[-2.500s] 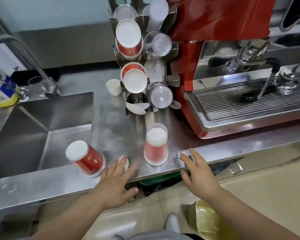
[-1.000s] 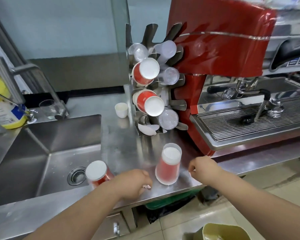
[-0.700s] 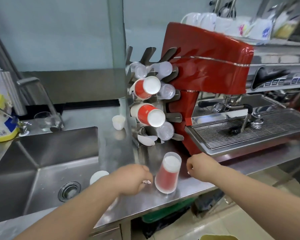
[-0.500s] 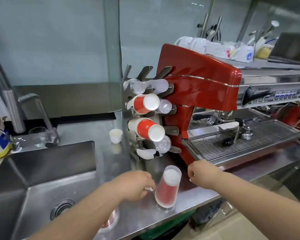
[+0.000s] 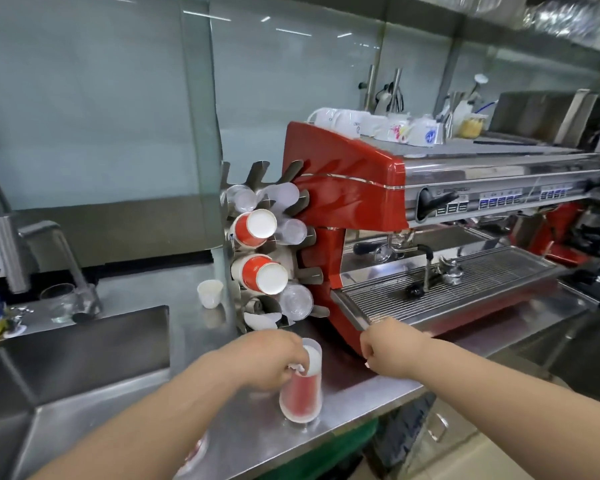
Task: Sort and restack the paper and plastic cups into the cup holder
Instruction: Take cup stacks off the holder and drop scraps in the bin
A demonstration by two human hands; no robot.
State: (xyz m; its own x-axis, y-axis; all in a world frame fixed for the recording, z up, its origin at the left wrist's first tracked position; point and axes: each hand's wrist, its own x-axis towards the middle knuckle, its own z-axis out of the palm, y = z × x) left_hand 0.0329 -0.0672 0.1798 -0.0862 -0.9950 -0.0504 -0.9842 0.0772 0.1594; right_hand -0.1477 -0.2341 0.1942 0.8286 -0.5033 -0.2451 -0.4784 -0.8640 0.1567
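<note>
Cups are the matter of this task, and 1 stacked pair [image 5: 301, 388] stands upside down near the front edge of the steel counter [image 5: 194, 327]: a clear plastic cup is seen over a red paper cup. Its upper part is touched by the left hand [image 5: 269, 362], whose fingers are curled at the rim of the base; a small white thing is pinched there, so a full grasp of the cup cannot be confirmed. The right hand [image 5: 390, 348] is held clenched just beside the pair, apart from it, and nothing certain is seen inside it.

The pair is probably steadied in this way so that the plastic cup can be pulled off the paper one, because the 2 kinds must be sorted.

Behind it, the cup holder [image 5: 267, 258] is fixed beside the red espresso machine [image 5: 347, 209], with 2 red paper stacks and several clear cups lying in its slots. A small white cup [image 5: 209, 293] stands beside the holder.

Compared with 0.5 s ago, the left hand has been moved from beside the pair onto its top, while the right fist has stayed nearly in the same place.
</note>
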